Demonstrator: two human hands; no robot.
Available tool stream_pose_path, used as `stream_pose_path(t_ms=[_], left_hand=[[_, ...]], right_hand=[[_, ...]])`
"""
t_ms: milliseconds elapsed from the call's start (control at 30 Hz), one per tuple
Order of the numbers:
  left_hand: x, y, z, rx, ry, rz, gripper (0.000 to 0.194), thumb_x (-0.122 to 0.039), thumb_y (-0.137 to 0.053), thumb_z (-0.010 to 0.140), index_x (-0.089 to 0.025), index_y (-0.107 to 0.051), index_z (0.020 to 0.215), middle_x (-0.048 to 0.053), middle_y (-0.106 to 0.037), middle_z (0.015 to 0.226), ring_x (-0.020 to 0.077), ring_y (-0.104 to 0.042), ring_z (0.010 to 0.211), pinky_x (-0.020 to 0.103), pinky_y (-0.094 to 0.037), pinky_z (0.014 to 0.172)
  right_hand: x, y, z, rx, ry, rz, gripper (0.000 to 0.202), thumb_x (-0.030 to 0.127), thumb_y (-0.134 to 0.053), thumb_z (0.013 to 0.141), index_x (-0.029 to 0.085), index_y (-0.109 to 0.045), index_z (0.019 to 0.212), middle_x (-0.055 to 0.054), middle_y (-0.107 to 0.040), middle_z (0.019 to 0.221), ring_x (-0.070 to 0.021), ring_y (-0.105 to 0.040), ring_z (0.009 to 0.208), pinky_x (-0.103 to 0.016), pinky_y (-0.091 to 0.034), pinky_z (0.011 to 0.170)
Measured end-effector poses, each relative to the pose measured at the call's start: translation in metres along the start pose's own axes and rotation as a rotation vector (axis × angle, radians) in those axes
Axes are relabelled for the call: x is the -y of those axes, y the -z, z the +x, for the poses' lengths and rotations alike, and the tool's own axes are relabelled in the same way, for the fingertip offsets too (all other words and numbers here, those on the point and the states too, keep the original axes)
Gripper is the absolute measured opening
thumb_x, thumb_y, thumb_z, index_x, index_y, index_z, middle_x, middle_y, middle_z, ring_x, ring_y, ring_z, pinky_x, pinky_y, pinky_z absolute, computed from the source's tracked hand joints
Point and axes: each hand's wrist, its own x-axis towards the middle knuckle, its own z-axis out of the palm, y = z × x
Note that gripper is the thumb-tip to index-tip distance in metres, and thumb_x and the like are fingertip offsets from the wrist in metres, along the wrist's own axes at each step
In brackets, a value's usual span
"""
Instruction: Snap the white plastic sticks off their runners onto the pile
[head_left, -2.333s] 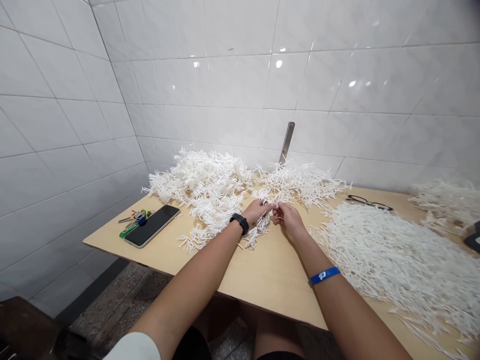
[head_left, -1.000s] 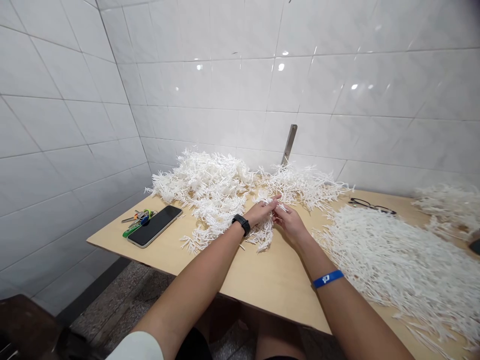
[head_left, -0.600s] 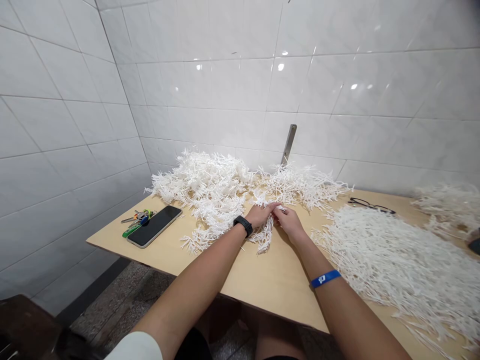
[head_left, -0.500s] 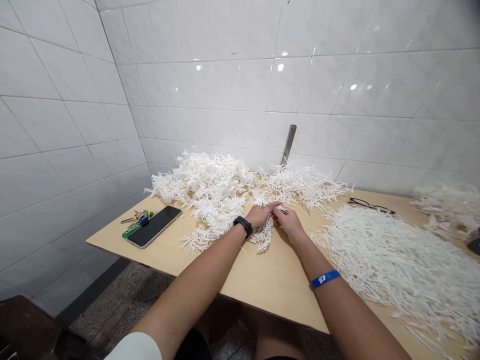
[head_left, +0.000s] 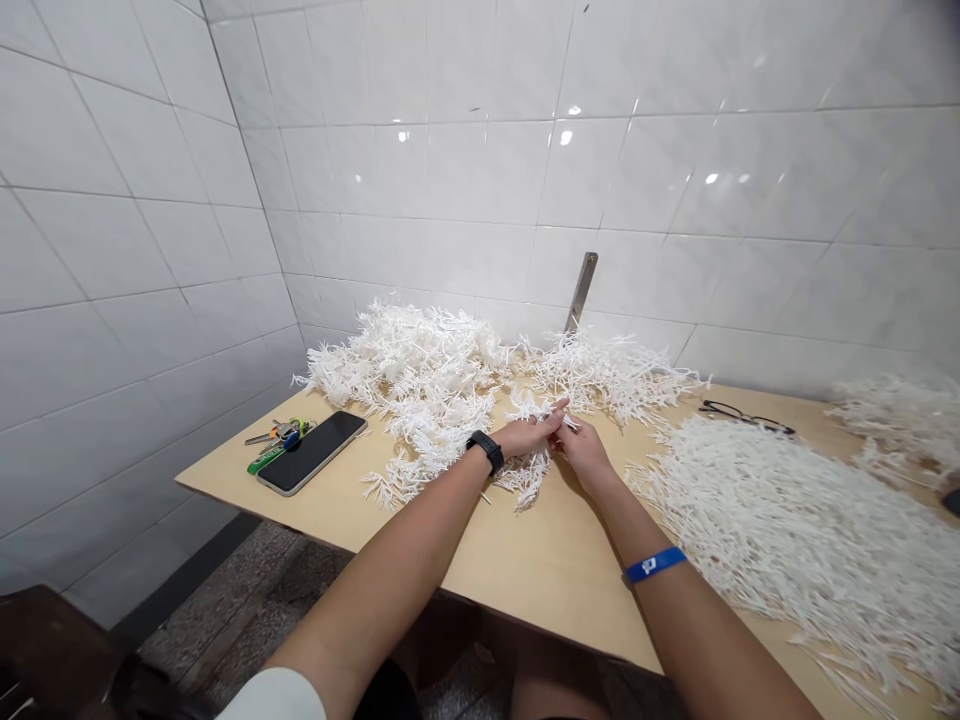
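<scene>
My left hand, with a black watch on its wrist, is closed on a clump of white branched strands. Close against it, my right hand pinches at the same strands, its fingertips touching the left fingers. Small white tips show between the two hands; the rest of what they hold is hidden. More loose strands lie on the table just below my hands. A large tangled heap of white strands spreads to the left and behind, and a smaller heap lies beyond my right hand.
A wide layer of thin white pieces covers the table's right side. Black glasses lie behind it. On the left are a phone and keys. A metal bar stands by the tiled wall. The wooden table ends near my forearms.
My fingers have shifted slightly: the left hand's fingers are straighter and the right fingers sit a little lower beside them. The whole view has moved slightly.
</scene>
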Motion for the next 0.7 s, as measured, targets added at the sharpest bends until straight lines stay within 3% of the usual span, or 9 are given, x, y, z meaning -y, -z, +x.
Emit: stream_pose_path(t_ms=[167, 367, 533, 700], left_hand=[[-0.004, 0.001, -0.005, 0.046, 0.101, 0.174, 0.057, -0.065, -0.037, 0.084, -0.034, -0.057, 0.127, 0.001, -0.063, 0.077, 0.0182, -0.058, 0.084, 0.027, -0.04, 0.084], [0.001, -0.008, 0.002, 0.063, 0.038, -0.219, 0.067, -0.066, -0.036, 0.086, -0.018, -0.06, 0.125, 0.005, -0.062, 0.075, 0.0148, -0.057, 0.071, 0.029, -0.046, 0.076], [0.012, -0.01, 0.01, 0.016, 0.05, -0.312, 0.071, -0.069, -0.038, 0.083, -0.01, -0.068, 0.107, 0.001, -0.052, 0.053, 0.0146, -0.055, 0.06, 0.029, -0.046, 0.068], [0.013, -0.006, 0.013, -0.145, 0.139, -0.31, 0.066, -0.07, -0.041, 0.081, -0.011, -0.069, 0.085, 0.003, -0.057, 0.054, 0.0148, -0.055, 0.058, 0.028, -0.044, 0.064]], right_hand=[[-0.003, 0.0, 0.003, -0.036, -0.082, -0.026, 0.05, 0.065, -0.069, 0.063, 0.019, -0.051, 0.057, 0.001, -0.048, 0.051, -0.0107, -0.041, 0.048, -0.026, -0.035, 0.048], [0.001, -0.004, 0.003, -0.057, -0.067, -0.026, 0.048, 0.063, -0.069, 0.062, 0.017, -0.056, 0.059, -0.001, -0.053, 0.055, -0.011, -0.042, 0.049, -0.026, -0.033, 0.048], [0.006, -0.005, 0.001, 0.011, -0.013, -0.029, 0.044, 0.059, -0.066, 0.068, 0.017, -0.06, 0.059, -0.003, -0.059, 0.059, -0.0114, -0.043, 0.051, -0.026, -0.034, 0.05], [0.007, -0.009, -0.003, 0.043, -0.025, -0.026, 0.037, 0.049, -0.066, 0.07, 0.017, -0.057, 0.053, -0.005, -0.061, 0.056, -0.012, -0.044, 0.052, -0.026, -0.034, 0.051]])
